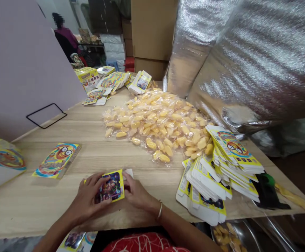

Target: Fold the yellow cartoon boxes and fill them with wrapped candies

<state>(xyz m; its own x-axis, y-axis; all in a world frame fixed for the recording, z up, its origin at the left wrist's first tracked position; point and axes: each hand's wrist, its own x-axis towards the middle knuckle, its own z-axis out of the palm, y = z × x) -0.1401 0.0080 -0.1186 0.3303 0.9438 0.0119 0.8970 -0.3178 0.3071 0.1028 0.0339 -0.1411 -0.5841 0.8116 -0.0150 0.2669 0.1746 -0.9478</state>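
Observation:
A small yellow card box (116, 185) with a dark printed picture lies on the table in front of me, between my two hands. My left hand (89, 196) grips its left side, fingers over the top edge and thumb along the bottom edge. At the box's right end, my right hand (137, 193) has its fingers closed by a white flap (128, 172). Part of the box is hidden under my left fingers. Another yellow box (58, 159) with a cartoon face lies apart to the left.
Plastic-wrapped yellow pieces (165, 122) form a wide heap mid-table. Flat card boxes (207, 178) are stacked at the right, beside a black tape dispenser (268, 192). More boxes (113, 80) lie at the back left. A metal bowl (249, 234) sits below the edge. A person (67, 36) sits far behind.

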